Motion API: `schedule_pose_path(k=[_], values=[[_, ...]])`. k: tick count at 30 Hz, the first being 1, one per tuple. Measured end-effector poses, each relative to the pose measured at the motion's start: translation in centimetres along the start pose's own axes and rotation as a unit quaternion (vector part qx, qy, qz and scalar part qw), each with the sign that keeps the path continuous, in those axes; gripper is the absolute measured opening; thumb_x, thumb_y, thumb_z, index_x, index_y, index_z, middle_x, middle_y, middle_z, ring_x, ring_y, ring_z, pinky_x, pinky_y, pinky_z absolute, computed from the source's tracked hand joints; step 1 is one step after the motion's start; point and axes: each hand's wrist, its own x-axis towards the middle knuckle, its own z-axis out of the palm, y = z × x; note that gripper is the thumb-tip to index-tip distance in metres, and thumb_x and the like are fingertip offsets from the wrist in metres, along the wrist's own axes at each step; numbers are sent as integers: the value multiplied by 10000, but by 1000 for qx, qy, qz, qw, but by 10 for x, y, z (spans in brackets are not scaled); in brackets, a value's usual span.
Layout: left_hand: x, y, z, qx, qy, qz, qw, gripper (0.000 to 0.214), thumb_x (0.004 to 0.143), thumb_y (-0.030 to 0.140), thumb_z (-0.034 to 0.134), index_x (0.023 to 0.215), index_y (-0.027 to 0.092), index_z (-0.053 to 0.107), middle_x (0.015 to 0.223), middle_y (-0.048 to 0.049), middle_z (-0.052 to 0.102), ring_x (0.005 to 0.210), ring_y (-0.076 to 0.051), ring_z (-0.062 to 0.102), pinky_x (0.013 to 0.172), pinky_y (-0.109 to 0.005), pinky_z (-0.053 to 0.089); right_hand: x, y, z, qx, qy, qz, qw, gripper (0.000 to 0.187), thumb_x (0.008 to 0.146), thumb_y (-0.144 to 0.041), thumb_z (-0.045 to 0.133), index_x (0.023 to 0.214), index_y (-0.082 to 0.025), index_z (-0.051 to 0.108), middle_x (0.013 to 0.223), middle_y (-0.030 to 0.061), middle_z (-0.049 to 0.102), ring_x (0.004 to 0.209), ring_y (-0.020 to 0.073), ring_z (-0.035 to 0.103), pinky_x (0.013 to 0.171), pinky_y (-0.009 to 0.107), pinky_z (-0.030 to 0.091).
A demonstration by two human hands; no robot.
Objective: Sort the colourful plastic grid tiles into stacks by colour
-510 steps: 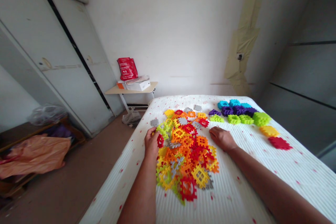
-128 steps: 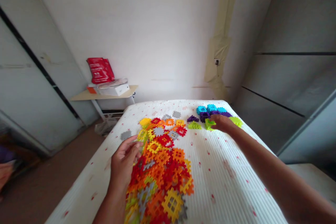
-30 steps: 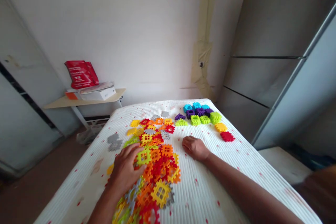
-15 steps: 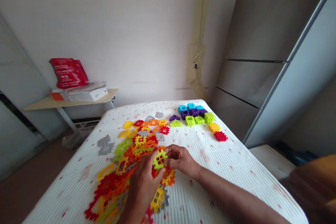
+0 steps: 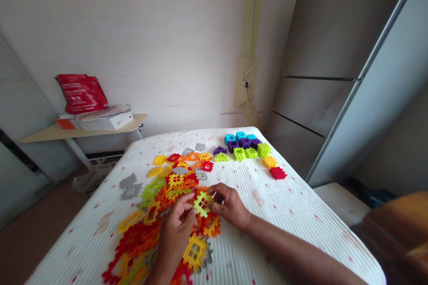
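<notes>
My right hand (image 5: 230, 207) pinches a lime-green window-shaped interlocking panel (image 5: 202, 204) by its right edge, thumb and fingers closed on it. The panel has notched edges and a four-pane cutout, and it is tilted up above the pile. Close to its left edge is my left hand (image 5: 177, 227), with thumb and forefinger apart; whether the thumb tip touches the panel I cannot tell. Under and around both hands spreads a pile of loose notched panels (image 5: 133, 236) in red, orange, yellow, green and grey. A yellow window panel (image 5: 195, 251) lies just below the held one.
Small assembled blocks in blue, purple (image 5: 244, 142) and lime green (image 5: 239, 154) stand at the table's far right. Beside them lie a yellow piece (image 5: 270, 161) and a red piece (image 5: 278, 173). A side table (image 5: 43, 133) at left bears a red bag (image 5: 82, 93).
My left fingers have loosened from the green panel and drawn slightly left, while my right hand keeps hold of it. The panel now shows more fully. The view has shifted slightly.
</notes>
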Motion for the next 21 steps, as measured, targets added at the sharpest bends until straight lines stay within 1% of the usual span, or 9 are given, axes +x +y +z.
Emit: schedule_pose_path(k=[3,5,9,14,17,19,21], values=[[1,2,-1,-24,19,-22,999,444,694,418,582,1057,162,556,708,-5,644,561,-147,591,568,-272,477,-3,-4,-1,-95,-11,-64,993,336,722,-345,668,1006,-195,571,910,26,554,721,123,534,625,234,442],[2,3,-2,-35,26,-30,999,446,677,418,601,1043,165,560,694,-3,646,536,-146,587,553,-275,478,-5,-5,0,-141,-23,-85,986,373,730,-360,662,1048,-200,551,953,41,551,779,145,538,668,254,454],[2,2,-1,-55,23,-28,998,424,663,399,620,1008,159,569,667,-6,650,515,-144,584,535,-270,478,-6,-8,3,-195,-14,-97,976,325,775,-310,610,1071,-199,536,973,52,564,848,167,548,744,281,460],[3,0,1,-64,32,-39,997,430,662,396,624,1009,155,546,688,-7,649,516,-140,587,539,-269,480,-9,-15,8,-229,-21,-91,969,419,749,-301,629,1136,-183,521,1062,90,563,934,197,554,807,308,471],[4,0,1,-70,30,-45,996,435,660,397,627,1009,152,536,687,-6,644,515,-142,590,537,-271,486,-11,-15,15,-240,-4,-84,967,439,736,-262,633,1154,-193,518,1095,90,552,968,198,551,826,306,476],[4,1,0,-78,29,-48,995,453,652,403,639,1015,152,534,694,-9,646,516,-145,595,538,-278,495,-11,-14,18,-245,4,-92,965,445,740,-250,630,1166,-200,515,1109,88,551,980,195,554,834,301,479],[3,2,-1,-89,35,-50,994,497,641,418,656,1044,156,528,754,-28,663,542,-151,610,558,-292,514,-8,-11,13,-262,9,-113,958,421,767,-263,612,1172,-195,520,1119,98,559,989,199,559,844,307,482]])
